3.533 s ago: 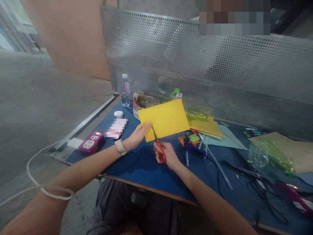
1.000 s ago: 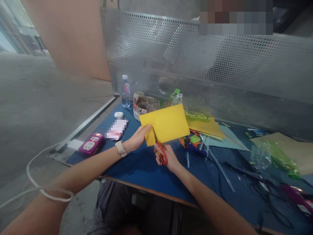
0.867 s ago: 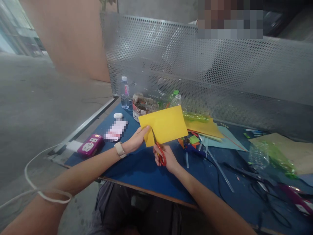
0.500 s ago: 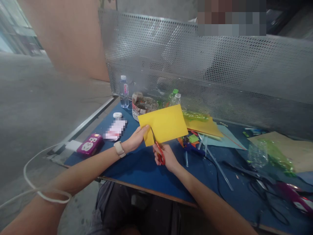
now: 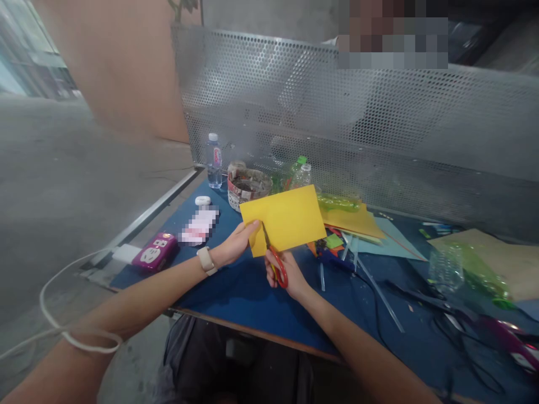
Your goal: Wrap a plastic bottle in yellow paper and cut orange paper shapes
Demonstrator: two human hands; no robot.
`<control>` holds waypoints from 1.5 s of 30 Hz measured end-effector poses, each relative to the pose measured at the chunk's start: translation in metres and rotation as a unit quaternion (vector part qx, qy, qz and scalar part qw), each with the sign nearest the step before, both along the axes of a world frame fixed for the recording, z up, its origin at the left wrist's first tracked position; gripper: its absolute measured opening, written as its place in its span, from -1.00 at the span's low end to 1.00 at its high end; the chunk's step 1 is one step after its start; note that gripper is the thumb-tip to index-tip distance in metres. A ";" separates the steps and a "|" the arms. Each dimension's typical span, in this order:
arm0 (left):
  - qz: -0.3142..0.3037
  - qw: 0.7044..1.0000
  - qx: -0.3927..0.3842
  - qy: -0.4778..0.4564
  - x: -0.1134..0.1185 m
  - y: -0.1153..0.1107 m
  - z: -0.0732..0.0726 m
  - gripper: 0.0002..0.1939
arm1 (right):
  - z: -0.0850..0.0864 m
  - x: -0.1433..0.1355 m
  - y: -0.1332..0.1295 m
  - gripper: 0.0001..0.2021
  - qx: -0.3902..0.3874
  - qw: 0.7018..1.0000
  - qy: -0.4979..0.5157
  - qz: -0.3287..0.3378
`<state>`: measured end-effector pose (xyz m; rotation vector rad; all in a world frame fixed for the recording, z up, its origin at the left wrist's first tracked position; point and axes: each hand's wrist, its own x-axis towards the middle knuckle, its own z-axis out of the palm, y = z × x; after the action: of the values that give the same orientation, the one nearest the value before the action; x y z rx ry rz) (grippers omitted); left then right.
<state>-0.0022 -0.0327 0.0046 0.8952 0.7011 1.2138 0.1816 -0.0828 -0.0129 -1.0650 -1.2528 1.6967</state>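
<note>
My left hand (image 5: 240,242) pinches the left part of a yellow sheet of paper (image 5: 292,216), thumb on top. The sheet is held above the blue table, tilted up at its right end. My right hand (image 5: 288,275) is closed around the handles of red scissors (image 5: 280,269). Their blades point up and away and lie across the paper's lower edge, just right of my left thumb. Part of the handle is hidden by my fingers.
Behind the sheet stand a newspaper-covered round container (image 5: 248,188) and a water bottle (image 5: 214,163). A purple power strip (image 5: 155,251) lies left. Coloured paper (image 5: 404,241), a blue glue gun (image 5: 337,260), clear sticks and cables spread right. A perforated metal screen (image 5: 315,112) borders the back.
The view has shifted slightly. Both hands keep their grip on the paper and scissors, and the blades remain at the lower edge of the sheet.
</note>
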 end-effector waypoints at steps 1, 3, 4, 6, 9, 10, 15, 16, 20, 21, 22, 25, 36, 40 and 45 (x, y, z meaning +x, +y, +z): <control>0.000 1.000 0.002 0.000 0.000 0.000 0.000 -0.60 | 0.001 0.000 0.000 -0.23 0.001 1.000 -0.001 0.000; -0.001 1.000 0.007 -0.003 -0.001 0.000 0.001 -0.59 | 0.003 -0.001 -0.001 -0.24 0.004 1.000 -0.001 0.001; -0.002 1.000 0.008 -0.005 -0.001 0.000 0.001 -0.59 | 0.005 -0.001 -0.002 -0.25 0.007 1.000 -0.001 0.001; -0.002 1.000 0.006 -0.003 -0.002 -0.001 0.002 -0.60 | 0.007 -0.001 -0.003 -0.28 0.010 1.000 -0.002 0.000; -0.003 1.000 0.002 0.005 -0.003 -0.002 0.004 -0.62 | 0.009 -0.001 -0.004 -0.30 0.008 1.000 -0.011 -0.005; -0.002 1.000 0.001 0.005 -0.003 -0.002 0.005 -0.62 | 0.009 -0.002 -0.004 -0.30 0.008 1.000 -0.013 -0.007; 0.003 1.000 -0.013 0.005 -0.002 -0.002 0.007 -0.62 | 0.011 -0.003 -0.004 -0.31 0.003 1.000 -0.016 -0.013; 0.002 1.000 -0.014 0.004 -0.002 -0.002 0.007 -0.62 | 0.012 -0.003 -0.004 -0.30 0.001 1.000 -0.016 -0.015; -0.007 1.000 -0.012 0.002 -0.002 -0.002 0.008 -0.62 | 0.014 -0.003 -0.006 -0.31 -0.009 1.000 -0.012 -0.012; -0.009 1.000 -0.010 0.002 -0.002 -0.002 0.008 -0.63 | 0.015 -0.003 -0.006 -0.32 -0.011 1.000 -0.008 -0.011; -0.013 1.000 -0.007 0.004 -0.002 -0.002 0.007 -0.64 | 0.015 -0.003 -0.006 -0.33 -0.012 1.000 -0.004 -0.008; -0.016 1.000 0.001 0.003 -0.001 -0.002 0.006 -0.69 | 0.015 -0.002 -0.005 -0.33 -0.013 1.000 0.003 -0.005; -0.015 1.000 0.007 0.023 -0.004 0.004 -0.001 -0.52 | 0.008 -0.002 -0.003 -0.27 0.008 1.000 0.007 -0.004; -0.017 0.999 0.028 0.020 -0.005 0.005 -0.003 -0.51 | 0.009 -0.003 -0.002 -0.25 0.005 1.000 0.002 -0.012; -0.027 0.999 0.026 0.028 -0.005 0.004 -0.004 -0.52 | 0.011 -0.004 -0.003 -0.25 0.003 0.999 -0.019 -0.026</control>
<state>-0.0067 -0.0289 0.0004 0.9887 0.6880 1.1671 0.1775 -0.0859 -0.0015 -1.1211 -1.2420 1.6400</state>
